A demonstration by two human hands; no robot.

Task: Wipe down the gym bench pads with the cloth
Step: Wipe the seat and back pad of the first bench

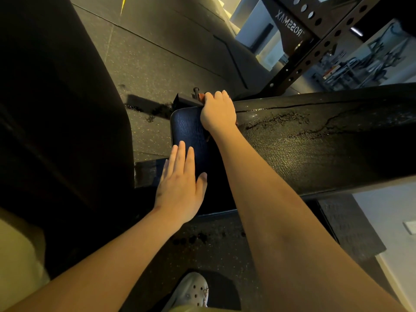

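Note:
A black gym bench runs across the view: a small seat pad [191, 129] at the left end and a long, cracked back pad [315, 140] stretching to the right. My right hand [218, 111] presses down at the far edge where the two pads meet, its fingers curled over a reddish cloth [201, 97] that shows only as a sliver under the fingertips. My left hand [181, 183] lies flat on the near left corner of the seat pad, fingers straight.
A black perforated rack upright [315, 43] rises behind the bench. A large dark padded shape [56, 109] fills the left side. Speckled rubber floor [157, 52] lies beyond the bench. My grey clog [191, 291] stands below the bench.

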